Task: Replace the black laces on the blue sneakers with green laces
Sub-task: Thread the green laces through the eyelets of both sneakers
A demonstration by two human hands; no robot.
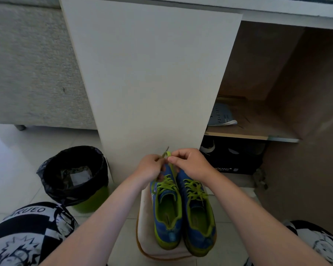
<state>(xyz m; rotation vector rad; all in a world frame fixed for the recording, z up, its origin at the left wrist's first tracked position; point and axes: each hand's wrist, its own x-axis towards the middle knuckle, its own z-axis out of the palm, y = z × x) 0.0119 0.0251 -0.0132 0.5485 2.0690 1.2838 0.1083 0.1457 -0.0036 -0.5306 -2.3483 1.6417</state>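
Pinching the ends of a green lace (166,154) between curled fingers, the left hand (150,167) and right hand (189,163) meet just above the toes of the blue sneakers (168,226). The pair sits side by side on a pale stool (146,237), green-laced, heels toward 6 o'clock. A black-lined bin (73,177) stands at their 10 o'clock.

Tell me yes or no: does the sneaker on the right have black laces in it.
No, the right sneaker is laced with green laces criss-crossing its eyelets, and no black lace shows on it.
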